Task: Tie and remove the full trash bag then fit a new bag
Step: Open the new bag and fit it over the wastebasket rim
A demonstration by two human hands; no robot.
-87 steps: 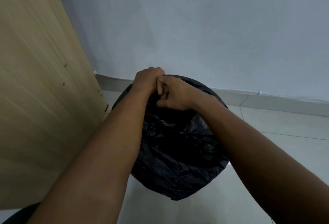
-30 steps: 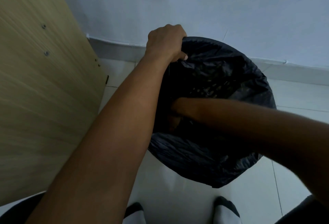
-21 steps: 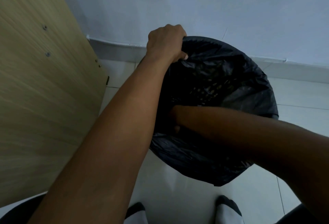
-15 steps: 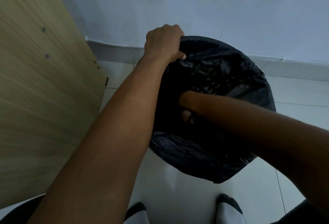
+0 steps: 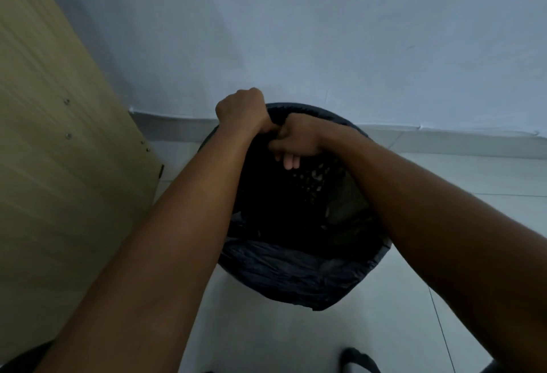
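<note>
A black trash bag lines a round bin with a perforated inner wall, its edge folded over the near rim. My left hand grips the bag's edge at the far rim, fingers curled over it. My right hand sits right beside it, fingers hooked over the same far edge with fingertips showing inside the bin. The bin's bottom is dark and hidden.
A light wooden panel stands close on the left of the bin. A pale wall and skirting run behind it. White tiled floor lies to the right and in front. A sock shows at the bottom edge.
My right hand has come up out of the bin's inside to the far rim beside my left hand. The left hand has kept its grip on the bag's edge.
</note>
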